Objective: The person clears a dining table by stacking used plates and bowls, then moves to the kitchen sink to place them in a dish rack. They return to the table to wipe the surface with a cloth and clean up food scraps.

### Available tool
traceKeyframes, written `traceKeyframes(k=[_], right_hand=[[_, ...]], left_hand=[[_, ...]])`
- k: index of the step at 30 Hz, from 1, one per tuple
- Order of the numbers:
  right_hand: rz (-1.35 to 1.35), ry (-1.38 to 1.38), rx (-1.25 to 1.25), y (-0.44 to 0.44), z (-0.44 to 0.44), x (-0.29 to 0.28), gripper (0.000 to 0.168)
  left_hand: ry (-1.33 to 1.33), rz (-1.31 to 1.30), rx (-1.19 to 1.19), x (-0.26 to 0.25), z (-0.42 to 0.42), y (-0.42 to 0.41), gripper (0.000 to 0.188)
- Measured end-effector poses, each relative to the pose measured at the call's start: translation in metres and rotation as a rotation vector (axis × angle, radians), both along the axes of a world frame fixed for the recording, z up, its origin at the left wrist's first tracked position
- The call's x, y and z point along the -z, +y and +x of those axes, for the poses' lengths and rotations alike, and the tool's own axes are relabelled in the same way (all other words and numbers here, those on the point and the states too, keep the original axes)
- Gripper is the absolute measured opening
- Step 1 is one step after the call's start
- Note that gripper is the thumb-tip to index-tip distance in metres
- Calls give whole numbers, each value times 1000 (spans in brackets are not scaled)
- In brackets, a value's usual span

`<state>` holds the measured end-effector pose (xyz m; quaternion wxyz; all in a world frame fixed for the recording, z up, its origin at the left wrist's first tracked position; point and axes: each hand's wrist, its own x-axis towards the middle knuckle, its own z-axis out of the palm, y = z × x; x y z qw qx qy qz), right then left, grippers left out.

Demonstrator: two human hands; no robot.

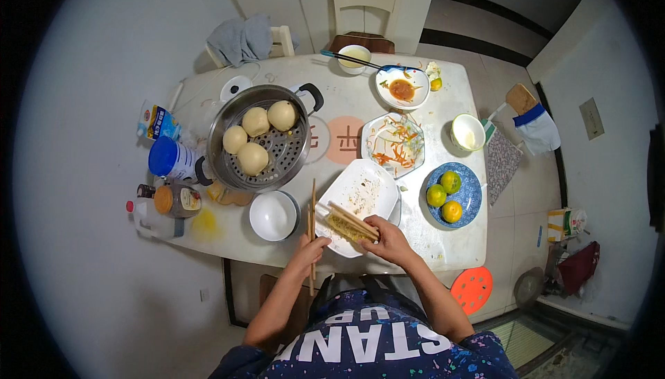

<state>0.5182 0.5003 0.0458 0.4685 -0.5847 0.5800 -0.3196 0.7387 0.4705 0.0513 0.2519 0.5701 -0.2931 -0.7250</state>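
Observation:
My left hand (307, 257) is closed around wooden chopsticks (313, 207) that point away from me, left of a white rectangular dish. My right hand (387, 241) grips another pair of wooden chopsticks (353, 219) lying along a yellowish, crumb-coated oblong piece (345, 229), probably food, over the near end of the dish. Brown crumbs and bits of food cling to the white dish (335, 192). Stacked white bowls (273, 216) stand just left of my left hand. Behind the dish is an octagonal plate (369, 129) with shredded carrot and other vegetable strips.
A steel steamer (280, 181) with several round buns sits at left, beside a blue-lidded tub (163, 155) and a jar (179, 199). At right are a blue plate (470, 192) of citrus fruit and a small bowl (467, 132). A sauce-stained bowl (383, 96) stands farther back.

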Motion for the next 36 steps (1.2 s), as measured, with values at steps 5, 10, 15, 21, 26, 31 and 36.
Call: traceKeyframes(k=[5, 10, 15, 21, 26, 31, 36], right_hand=[[-14, 241, 95, 0, 2, 15, 34], [-20, 394, 273, -4, -3, 37, 41], [-12, 446, 403, -3, -11, 54, 40], [110, 420, 425, 0, -17, 91, 39], [61, 498, 472, 2, -13, 87, 33], [89, 483, 562, 13, -42, 113, 27], [319, 65, 489, 13, -55, 155, 24]], left_hand=[[-37, -23, 73, -27, 23, 14, 24], [-74, -47, 92, -25, 55, 27, 24], [-61, 46, -15, -19, 91, 46, 23], [-25, 57, -203, -34, 112, 53, 18], [41, 47, -269, -24, 109, 42, 17], [172, 98, -278, 2, 90, 29, 13], [281, 189, -278, 16, 60, 11, 12]])
